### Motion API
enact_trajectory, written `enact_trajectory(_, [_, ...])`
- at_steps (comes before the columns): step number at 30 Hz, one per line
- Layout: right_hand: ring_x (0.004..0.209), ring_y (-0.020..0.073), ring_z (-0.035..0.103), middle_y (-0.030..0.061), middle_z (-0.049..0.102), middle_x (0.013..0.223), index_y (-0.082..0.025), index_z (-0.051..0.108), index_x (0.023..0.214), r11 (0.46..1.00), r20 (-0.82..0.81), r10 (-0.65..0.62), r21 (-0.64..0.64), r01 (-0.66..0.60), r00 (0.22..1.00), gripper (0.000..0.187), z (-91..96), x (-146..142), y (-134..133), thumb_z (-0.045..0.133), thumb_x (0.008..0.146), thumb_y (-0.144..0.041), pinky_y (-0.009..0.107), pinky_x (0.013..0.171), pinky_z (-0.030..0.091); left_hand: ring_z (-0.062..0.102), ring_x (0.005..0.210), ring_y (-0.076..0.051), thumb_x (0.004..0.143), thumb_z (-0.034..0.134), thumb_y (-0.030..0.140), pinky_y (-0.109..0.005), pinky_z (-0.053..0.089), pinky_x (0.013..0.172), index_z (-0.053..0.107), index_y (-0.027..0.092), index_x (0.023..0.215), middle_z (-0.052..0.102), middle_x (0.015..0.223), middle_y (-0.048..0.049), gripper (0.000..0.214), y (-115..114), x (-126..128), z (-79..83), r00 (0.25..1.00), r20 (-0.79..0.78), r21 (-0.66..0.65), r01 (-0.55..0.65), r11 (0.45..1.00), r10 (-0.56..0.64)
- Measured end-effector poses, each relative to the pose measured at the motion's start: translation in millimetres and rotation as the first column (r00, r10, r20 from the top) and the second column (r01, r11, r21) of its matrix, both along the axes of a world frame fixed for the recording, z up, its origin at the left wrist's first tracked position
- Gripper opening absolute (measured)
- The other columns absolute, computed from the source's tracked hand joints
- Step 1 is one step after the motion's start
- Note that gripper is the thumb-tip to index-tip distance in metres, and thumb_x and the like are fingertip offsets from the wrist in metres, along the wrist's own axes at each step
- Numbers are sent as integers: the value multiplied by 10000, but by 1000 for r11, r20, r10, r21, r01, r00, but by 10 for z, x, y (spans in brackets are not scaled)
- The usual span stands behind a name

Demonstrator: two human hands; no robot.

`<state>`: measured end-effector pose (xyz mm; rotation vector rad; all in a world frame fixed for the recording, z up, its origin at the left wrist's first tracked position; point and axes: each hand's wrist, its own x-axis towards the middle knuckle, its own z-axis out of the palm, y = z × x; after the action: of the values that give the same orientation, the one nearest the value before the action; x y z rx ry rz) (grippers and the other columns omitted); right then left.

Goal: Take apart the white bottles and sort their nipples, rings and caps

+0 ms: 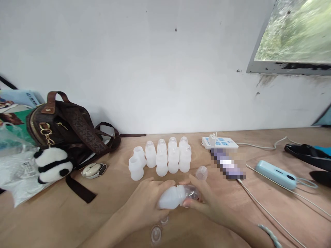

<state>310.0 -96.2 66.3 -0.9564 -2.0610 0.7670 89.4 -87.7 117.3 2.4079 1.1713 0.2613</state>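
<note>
Left hand (pixel 146 201): closed round the body of the small white bottle (pixel 171 199), which is held on its side low over the wooden table (pixel 108 210).
Right hand (pixel 205 203): the fingers are pinched on the clear cap (pixel 192 193) at the bottle's right end; a pale bracelet (pixel 270 236) is worn at the wrist.
Small white bottle: held between both hands, the neck turned toward the right hand.
Below the hands: a clear lid (pixel 156 235) is seen lying on the table, just under the left hand.
Just beyond the right hand: a loose clear cap (pixel 201 172) is stood on the table.
Beyond both hands: a cluster of upright white bottles (pixel 165 155) is set in rows, some capped, two at the left uncapped.
Further right: a white power strip (pixel 219 142), a blurred-out object (pixel 227 164) and a light-blue device (pixel 275 174) are laid out, with white cables (pixel 261 206) run across the table.
Further left: a brown bag (pixel 69 129) with a panda charm (pixel 53 164) is placed against the wall; a small white case (pixel 93 169) is laid beside its strap.
</note>
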Motion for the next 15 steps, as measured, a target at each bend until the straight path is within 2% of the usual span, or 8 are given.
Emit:
enact_trajectory(1, [767,187,618,52,683,885,-212,615,1071,991,51,23,131,-30,998,331,-10,31,8,632,895,-491,281,637,497,653,776,-234,727,713,296,-293,449,680,665,232,1049,726,870,-3,332,15,-21,23,999,50,-124,-13,992,19])
enact_trajectory(3, [869,221,639,89,683,969,-218,617,1154,936,132,38,343,-82,990,334,-25,106,41,598,928,-463,332,738,531,648,814,-233,674,776,343,-267,455,661,685,215,1037,710,878,0,396,64,-80,49,990,122,-360,-25,933,74])
enact_trajectory(5, [922,238,654,107,680,1025,-225,609,1176,901,130,-50,433,-12,990,300,-20,200,99,568,949,-418,349,768,542,636,919,-254,667,780,347,-287,481,738,676,198,1093,703,977,-18,462,131,-153,54,973,170,-459,-60,886,154])
enact_trajectory(8, [923,255,669,104,690,1054,-228,592,1154,881,41,-296,398,256,954,301,36,371,230,594,918,-414,351,744,543,588,1079,-285,696,750,355,-360,464,919,646,204,1184,676,1144,-39,522,225,-249,45,939,257,-403,-111,909,228])
enact_trajectory(11, [790,233,651,78,698,967,-221,596,1095,824,38,-502,325,464,864,323,122,535,370,632,871,-450,332,670,507,546,1176,-298,724,722,385,-407,411,1028,617,219,1243,647,1250,-45,555,272,-299,27,916,337,-361,-90,928,219])
enact_trajectory(13, [696,210,611,53,678,863,-214,615,1044,797,124,-575,306,520,808,329,163,607,438,664,833,-460,313,615,459,527,1214,-305,732,715,391,-428,393,1055,595,222,1275,629,1296,-54,581,281,-310,2,907,353,-351,-98,931,228])
enact_trajectory(15, [639,197,573,23,633,740,-209,636,936,814,282,-577,271,513,767,264,175,639,478,680,803,-433,295,573,400,509,1244,-310,733,721,386,-435,384,1068,572,221,1303,608,1337,-64,611,282,-307,-30,906,347,-344,-117,932,241])
